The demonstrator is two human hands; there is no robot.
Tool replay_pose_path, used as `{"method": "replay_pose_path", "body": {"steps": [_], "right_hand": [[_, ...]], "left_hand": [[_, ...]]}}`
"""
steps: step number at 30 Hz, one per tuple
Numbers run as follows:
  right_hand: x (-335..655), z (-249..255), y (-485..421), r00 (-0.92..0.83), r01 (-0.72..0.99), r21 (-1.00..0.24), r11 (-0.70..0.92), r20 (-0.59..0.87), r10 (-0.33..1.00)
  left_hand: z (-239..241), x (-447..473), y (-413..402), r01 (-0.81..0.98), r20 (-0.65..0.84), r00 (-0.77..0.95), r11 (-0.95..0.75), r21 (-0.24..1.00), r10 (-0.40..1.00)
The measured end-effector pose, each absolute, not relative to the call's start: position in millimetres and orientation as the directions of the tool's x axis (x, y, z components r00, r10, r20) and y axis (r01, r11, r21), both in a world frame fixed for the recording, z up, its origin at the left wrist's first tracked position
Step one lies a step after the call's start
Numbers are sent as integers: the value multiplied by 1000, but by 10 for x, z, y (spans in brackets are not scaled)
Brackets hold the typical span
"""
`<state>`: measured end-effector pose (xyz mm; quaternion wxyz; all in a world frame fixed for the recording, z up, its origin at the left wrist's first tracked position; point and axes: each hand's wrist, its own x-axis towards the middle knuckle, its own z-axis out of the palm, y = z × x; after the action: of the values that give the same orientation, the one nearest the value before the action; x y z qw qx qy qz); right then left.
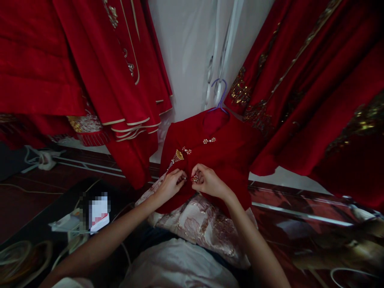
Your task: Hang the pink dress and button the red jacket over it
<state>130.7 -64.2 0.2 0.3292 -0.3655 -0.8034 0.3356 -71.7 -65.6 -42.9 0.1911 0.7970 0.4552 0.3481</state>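
A red jacket (232, 160) on a purple hanger (221, 105) is lying with its lower edge over patterned cloth (195, 224). Two upper beaded clasps (209, 141) are seemingly sitting finished; below, the right hand (207, 182) is gripping another beaded piece (195, 179), apparently unfinished, while the left hand (171, 185) is pinching closed, contents unclear.

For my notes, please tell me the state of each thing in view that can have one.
Red jacket: spread out, on its hanger
Hanger: hook up, whether hung unclear
Left hand: fingers pinched, contents unclear
Right hand: fingers pinching a beaded ornament
Screen: lit, picture blurred
Patterned cloth: creased, under jacket
Other red clothes: hanging
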Motion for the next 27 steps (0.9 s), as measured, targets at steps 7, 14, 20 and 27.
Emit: {"method": "replay_pose_path", "body": {"steps": [7, 14, 20, 27], "right_hand": [[1154, -271, -514, -462, 404, -740, 537, 342, 818], [1176, -282, -530, -467, 412, -707, 575, 378, 799], [1186, -326, -503, -469, 413, -705, 576, 378, 799], [1167, -334, -512, -465, 425, -707, 566, 366, 806]], "left_hand": [[-481, -693, -587, 395, 324, 245, -399, 827, 914], [-458, -621, -631, 234, 219, 190, -261, 937, 957], [-468, -630, -615, 233, 193, 141, -222, 947, 971], [-440, -623, -624, 257, 175, 108, -197, 946, 979]]}}
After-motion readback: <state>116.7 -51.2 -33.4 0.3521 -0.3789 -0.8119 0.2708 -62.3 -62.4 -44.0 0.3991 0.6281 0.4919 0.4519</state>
